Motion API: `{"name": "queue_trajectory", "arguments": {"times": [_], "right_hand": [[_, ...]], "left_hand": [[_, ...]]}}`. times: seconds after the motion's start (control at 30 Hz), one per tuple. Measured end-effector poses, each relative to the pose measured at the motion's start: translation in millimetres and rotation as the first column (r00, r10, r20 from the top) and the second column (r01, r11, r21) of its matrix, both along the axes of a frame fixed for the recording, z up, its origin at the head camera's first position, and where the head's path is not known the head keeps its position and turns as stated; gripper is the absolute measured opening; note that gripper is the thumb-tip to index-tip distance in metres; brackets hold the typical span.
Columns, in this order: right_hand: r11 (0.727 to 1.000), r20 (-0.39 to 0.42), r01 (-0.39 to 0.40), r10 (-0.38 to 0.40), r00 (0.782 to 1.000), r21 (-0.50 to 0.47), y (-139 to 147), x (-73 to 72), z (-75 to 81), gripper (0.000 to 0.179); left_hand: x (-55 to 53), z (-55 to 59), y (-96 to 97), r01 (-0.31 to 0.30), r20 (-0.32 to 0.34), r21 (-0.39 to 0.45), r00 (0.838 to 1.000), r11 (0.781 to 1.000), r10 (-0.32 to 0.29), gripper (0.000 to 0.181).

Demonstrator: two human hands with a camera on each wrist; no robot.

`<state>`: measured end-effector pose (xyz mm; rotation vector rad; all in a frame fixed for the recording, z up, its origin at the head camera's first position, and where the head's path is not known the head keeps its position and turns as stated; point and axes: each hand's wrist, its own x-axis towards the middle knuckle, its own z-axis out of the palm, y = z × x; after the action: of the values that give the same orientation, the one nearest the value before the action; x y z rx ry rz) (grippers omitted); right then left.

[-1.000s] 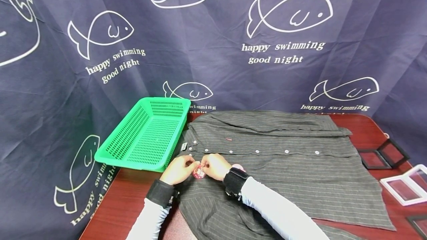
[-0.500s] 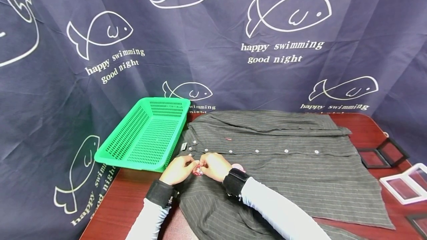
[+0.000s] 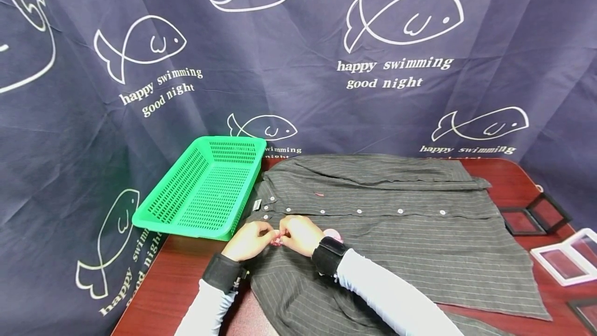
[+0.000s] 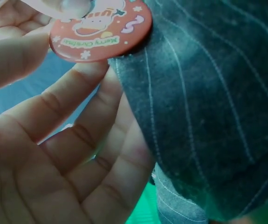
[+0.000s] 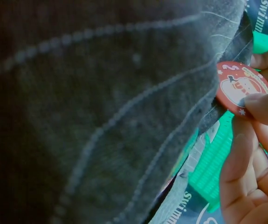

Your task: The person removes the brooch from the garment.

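A round red pin badge [image 3: 276,241] with a cartoon figure and the words "Merry Christmas" is held at the dark striped shirt [image 3: 406,248]. My left hand [image 3: 248,241] pinches its edge; in the left wrist view, the left thumb [image 4: 12,60] meets the rim. From the other side my right hand [image 3: 302,235] grips it. Along the badge in the right wrist view [image 5: 243,88] runs a fold of cloth. The pin at the back is hidden. Close to the right wrist, a pink badge [image 3: 332,235] lies on the shirt, partly covered.
A green plastic basket [image 3: 186,229] stands at the left beside the collar. Along the right edge of the red-brown table [image 3: 154,284] lie a black frame [image 3: 524,232], a white frame [image 3: 564,284] and another dark frame [image 3: 583,307]. A printed curtain [image 3: 298,66] hangs behind.
The red badge has tipped, so less of its face shows in the head view. Both hands have stayed almost in place, with small finger shifts around it.
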<state>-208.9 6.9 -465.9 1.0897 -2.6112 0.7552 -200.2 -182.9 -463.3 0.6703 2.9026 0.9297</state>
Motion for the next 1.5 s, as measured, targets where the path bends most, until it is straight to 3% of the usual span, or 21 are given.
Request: {"name": "queue_trajectory", "arguments": {"times": [0.5,0.63,0.93,1.5], "right_hand": [[0.999,-0.046,-0.054,0.054,0.997,0.006,1.6,1.4,-3.6,0.019],[0.997,-0.016,-0.069,0.07,0.997,0.022,3.6,0.4,-2.1,0.016],[0.994,0.173,-0.103,0.096,0.98,0.029,11.7,-3.9,6.5,0.006],[0.989,0.221,-0.145,0.138,0.966,0.017,15.3,-3.4,2.4,0.011]], "left_hand": [[2.3,-3.2,-3.1,0.05,0.028,-0.016,0.998,0.999,-0.049,0.021],[2.7,-3.3,-3.1,0.057,0.027,-0.026,0.998,0.998,-0.056,0.02],[4.9,-2.0,-2.8,0.057,0.026,-0.025,0.998,0.998,-0.056,0.016],[6.9,-6.9,-4.3,0.062,0.056,-0.003,0.997,0.998,-0.062,0.023]]}}
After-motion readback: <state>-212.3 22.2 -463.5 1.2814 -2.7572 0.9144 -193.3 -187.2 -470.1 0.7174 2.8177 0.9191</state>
